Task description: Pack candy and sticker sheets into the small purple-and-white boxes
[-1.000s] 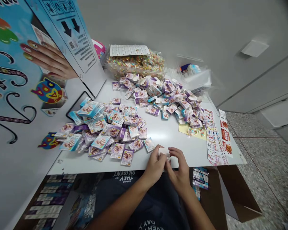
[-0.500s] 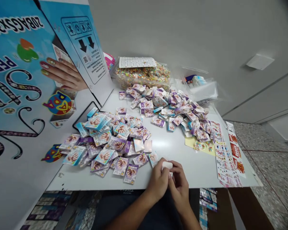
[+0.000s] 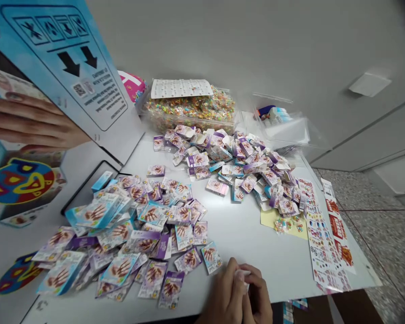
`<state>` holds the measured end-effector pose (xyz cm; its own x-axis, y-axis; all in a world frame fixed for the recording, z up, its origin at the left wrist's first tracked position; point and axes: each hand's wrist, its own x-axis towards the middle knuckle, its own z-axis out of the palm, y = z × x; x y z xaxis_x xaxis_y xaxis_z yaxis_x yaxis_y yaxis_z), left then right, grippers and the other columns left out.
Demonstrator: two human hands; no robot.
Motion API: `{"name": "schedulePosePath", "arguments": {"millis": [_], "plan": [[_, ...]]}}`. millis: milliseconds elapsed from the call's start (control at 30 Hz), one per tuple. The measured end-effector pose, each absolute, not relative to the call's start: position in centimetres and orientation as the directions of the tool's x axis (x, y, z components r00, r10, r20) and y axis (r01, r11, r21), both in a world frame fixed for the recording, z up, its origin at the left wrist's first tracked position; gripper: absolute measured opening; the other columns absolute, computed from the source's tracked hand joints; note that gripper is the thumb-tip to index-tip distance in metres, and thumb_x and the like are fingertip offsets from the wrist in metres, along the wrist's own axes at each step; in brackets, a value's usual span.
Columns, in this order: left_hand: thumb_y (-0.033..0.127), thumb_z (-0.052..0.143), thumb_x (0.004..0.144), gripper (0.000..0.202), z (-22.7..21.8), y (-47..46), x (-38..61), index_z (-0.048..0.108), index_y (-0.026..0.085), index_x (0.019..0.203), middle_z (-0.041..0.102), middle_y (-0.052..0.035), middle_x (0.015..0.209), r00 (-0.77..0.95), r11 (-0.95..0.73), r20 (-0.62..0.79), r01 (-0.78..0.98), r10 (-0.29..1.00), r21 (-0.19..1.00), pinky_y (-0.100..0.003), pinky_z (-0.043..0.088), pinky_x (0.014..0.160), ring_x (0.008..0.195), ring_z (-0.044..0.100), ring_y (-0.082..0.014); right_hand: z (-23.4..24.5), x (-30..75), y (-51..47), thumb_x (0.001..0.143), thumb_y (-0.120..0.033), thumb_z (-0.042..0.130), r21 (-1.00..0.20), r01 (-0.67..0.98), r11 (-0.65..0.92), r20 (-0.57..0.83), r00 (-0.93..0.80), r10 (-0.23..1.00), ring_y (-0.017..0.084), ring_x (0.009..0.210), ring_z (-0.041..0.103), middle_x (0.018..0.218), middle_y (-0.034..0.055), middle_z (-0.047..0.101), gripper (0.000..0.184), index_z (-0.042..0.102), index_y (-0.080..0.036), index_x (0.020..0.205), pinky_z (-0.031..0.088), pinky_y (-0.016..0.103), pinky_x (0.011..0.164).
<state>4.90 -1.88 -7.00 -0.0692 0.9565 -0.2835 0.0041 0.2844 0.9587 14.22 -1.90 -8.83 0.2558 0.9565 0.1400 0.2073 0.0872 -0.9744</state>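
At the near edge of the white table my left hand and my right hand are pressed together, fingers closed around a small white packet. Only its top edge shows between them. Just left of my hands lies a heap of small flat boxes printed with hands, purple and light blue. A second heap of the same boxes lies farther back, toward the right.
A big printed carton flap leans over the table's left side. At the back stand a clear tub of colourful small pieces and a clear plastic bag. Sticker sheets and a yellow note lie at the right edge.
The view has shifted closer and left, so my hands now sit at the bottom edge. They stay closed on the white packet.
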Motion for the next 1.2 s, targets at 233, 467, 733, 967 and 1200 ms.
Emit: {"name": "schedulePosePath", "arguments": {"millis": [233,467,733,967,1200], "plan": [[0.054,0.043,0.097,0.039,-5.8,0.2,5.1,0.065,0.025,0.109,0.072,-0.0114,0.093,0.071,0.348,-0.346,-0.015,0.935,0.937,-0.037,0.053,0.078,0.084,0.067,-0.0266,-9.7,14.3,-2.7,0.096,-0.039,0.062,-0.990,0.136,0.029,0.077,0.363,0.929,0.031,0.105,0.071,0.118,0.0114,0.071,0.028,0.064,-0.033,0.123,0.060,0.043,0.080],[0.055,0.040,0.098,0.042,-6.2,0.0,5.0,0.064,0.023,0.111,0.071,-0.0149,0.105,0.054,0.231,-0.232,0.018,0.971,0.973,-0.039,0.050,0.087,0.095,0.066,-0.0279,-9.5,13.7,-2.7,0.097,-0.040,0.061,-0.990,0.135,-0.032,0.028,0.418,0.908,0.029,0.112,0.068,0.121,0.0103,0.071,0.027,0.068,-0.030,0.120,0.056,0.043,0.095],[0.039,0.036,0.102,0.025,-5.5,0.4,4.7,0.051,0.023,0.092,0.062,-0.0051,0.081,0.082,0.136,-0.139,0.048,0.987,0.990,-0.031,0.046,0.070,0.074,0.061,-0.0199,-8.3,14.8,-1.7,0.095,-0.036,0.065,-0.975,0.177,0.135,0.180,0.270,0.946,0.024,0.106,0.069,0.115,0.0103,0.071,0.014,0.068,-0.024,0.101,0.057,0.036,0.087],[0.036,0.042,0.099,0.016,-5.5,0.2,4.7,0.049,0.022,0.100,0.061,-0.0043,0.090,-0.015,0.123,-0.122,0.056,0.992,0.991,-0.032,0.046,0.079,0.084,0.060,-0.0198,-7.3,14.1,-1.3,0.094,-0.044,0.065,-0.977,0.197,0.078,0.144,0.345,0.927,0.020,0.088,0.067,0.095,0.0065,0.072,0.025,0.068,-0.020,0.100,0.054,0.031,0.080],[0.033,0.045,0.097,0.015,-5.3,0.3,4.7,0.045,0.022,0.086,0.056,-0.0004,0.080,-0.026,0.113,-0.111,0.080,0.993,0.990,-0.029,0.042,0.075,0.078,0.056,-0.0177,-6.0,14.5,-0.6,0.084,-0.051,0.072,-0.997,0.053,-0.055,-0.039,0.261,0.964,0.020,0.081,0.065,0.085,0.0045,0.071,0.032,0.072,-0.019,0.087,0.054,0.029,0.076]]}}
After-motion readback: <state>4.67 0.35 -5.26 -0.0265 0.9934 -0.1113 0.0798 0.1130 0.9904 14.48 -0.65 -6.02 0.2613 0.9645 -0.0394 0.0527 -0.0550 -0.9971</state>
